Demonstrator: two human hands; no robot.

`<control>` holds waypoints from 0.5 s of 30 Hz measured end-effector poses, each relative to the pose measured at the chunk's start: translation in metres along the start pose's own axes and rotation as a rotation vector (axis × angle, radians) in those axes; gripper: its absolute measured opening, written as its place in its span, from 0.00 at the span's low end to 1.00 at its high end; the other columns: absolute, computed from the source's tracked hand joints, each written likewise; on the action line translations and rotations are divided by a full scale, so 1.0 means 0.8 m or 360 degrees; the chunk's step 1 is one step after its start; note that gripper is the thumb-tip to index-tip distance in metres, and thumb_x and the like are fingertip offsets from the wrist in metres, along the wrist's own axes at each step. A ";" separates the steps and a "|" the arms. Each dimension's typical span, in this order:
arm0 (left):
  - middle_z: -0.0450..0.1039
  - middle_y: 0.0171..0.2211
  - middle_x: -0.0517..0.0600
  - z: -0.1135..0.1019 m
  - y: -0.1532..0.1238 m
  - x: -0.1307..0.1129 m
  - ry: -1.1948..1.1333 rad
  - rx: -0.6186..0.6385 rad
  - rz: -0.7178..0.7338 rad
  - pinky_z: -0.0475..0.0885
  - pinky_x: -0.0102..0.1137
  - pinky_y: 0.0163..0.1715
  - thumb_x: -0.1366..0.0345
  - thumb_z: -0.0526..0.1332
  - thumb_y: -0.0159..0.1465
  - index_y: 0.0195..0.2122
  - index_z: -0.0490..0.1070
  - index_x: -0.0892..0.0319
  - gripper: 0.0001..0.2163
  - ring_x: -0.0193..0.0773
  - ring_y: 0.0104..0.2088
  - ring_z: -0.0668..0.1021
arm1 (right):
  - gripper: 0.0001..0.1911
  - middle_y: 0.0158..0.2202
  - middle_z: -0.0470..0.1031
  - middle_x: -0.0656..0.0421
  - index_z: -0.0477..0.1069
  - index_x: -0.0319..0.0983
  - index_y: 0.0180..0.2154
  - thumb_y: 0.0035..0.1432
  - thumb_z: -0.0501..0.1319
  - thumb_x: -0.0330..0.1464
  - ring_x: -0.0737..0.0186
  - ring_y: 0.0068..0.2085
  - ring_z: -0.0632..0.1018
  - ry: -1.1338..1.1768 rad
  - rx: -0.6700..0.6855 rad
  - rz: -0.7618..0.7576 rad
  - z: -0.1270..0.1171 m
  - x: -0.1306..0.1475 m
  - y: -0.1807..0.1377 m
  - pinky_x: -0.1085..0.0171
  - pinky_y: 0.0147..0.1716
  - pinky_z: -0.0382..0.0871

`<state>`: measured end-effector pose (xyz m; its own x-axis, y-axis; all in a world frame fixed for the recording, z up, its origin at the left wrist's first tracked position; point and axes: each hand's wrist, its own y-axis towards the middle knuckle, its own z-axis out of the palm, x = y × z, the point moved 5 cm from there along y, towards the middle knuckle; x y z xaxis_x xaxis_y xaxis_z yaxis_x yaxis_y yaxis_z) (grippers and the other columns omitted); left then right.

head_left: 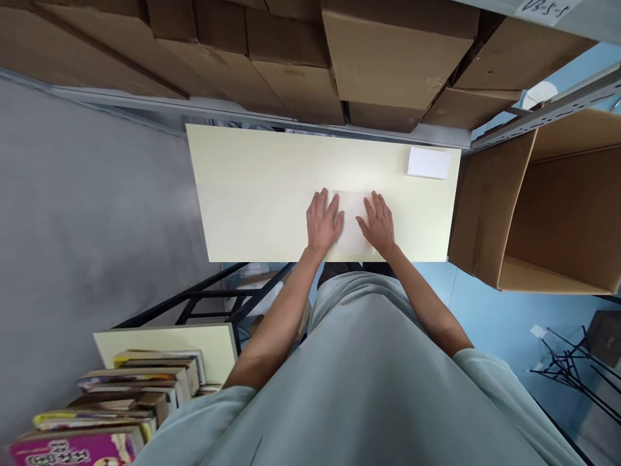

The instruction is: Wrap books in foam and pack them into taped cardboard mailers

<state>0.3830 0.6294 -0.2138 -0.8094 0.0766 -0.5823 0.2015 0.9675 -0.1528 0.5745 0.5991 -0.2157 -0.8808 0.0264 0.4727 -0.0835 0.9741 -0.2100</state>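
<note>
A thin, pale, whitish sheet (350, 223) lies flat near the front edge of the cream table (252, 194). On its left side rests my left hand (324, 222), palm down with fingers spread. My right hand (378, 224) lies flat at the sheet's right side, fingers apart and thumb pointing inward. Neither hand grasps anything. Toward the back right corner of the table sits a white rectangular stack or box (428, 162), apart from both hands; whether it is paper or a box I cannot tell.
Cardboard boxes (398, 71) fill a metal shelf above the table's back edge. To the right stands an open carton (557, 213). Several books (140, 388) are piled on a lower surface at left. A grey wall (97, 207) borders the left side.
</note>
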 end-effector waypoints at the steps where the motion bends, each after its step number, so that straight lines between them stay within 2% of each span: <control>1: 0.54 0.79 0.61 0.006 0.004 0.004 -0.0008 0.0031 0.0052 0.52 0.53 0.77 0.54 0.54 0.77 0.73 0.66 0.57 0.26 0.57 0.80 0.53 | 0.35 0.81 0.49 0.43 0.56 0.36 0.77 0.80 0.46 0.48 0.43 0.81 0.50 -0.0041 0.0027 -0.0044 0.006 0.000 0.003 0.40 0.75 0.55; 5: 0.52 0.80 0.58 0.024 0.008 0.020 -0.0013 0.0081 0.0062 0.45 0.53 0.79 0.53 0.49 0.78 0.76 0.63 0.57 0.28 0.53 0.81 0.49 | 0.36 0.81 0.48 0.45 0.53 0.35 0.78 0.80 0.45 0.47 0.46 0.82 0.47 -0.0185 0.0078 -0.0111 0.022 -0.007 0.006 0.44 0.77 0.52; 8: 0.51 0.80 0.56 0.029 0.006 0.027 -0.0036 0.0079 0.0011 0.44 0.53 0.79 0.54 0.48 0.78 0.76 0.64 0.56 0.28 0.51 0.81 0.48 | 0.36 0.81 0.48 0.45 0.54 0.35 0.78 0.79 0.47 0.46 0.46 0.82 0.47 -0.0251 0.0083 -0.0110 0.026 -0.010 0.005 0.44 0.77 0.51; 15: 0.53 0.80 0.56 0.029 0.008 0.031 -0.0088 0.0126 -0.0084 0.44 0.53 0.79 0.55 0.52 0.77 0.76 0.65 0.54 0.28 0.50 0.81 0.48 | 0.36 0.81 0.51 0.44 0.55 0.35 0.78 0.78 0.52 0.45 0.44 0.82 0.49 -0.0223 0.0167 -0.0045 0.024 -0.003 0.010 0.43 0.77 0.52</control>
<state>0.3774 0.6317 -0.2478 -0.7888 0.0106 -0.6145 0.2043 0.9475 -0.2459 0.5672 0.6027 -0.2353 -0.9332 -0.0397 0.3571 -0.1511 0.9450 -0.2900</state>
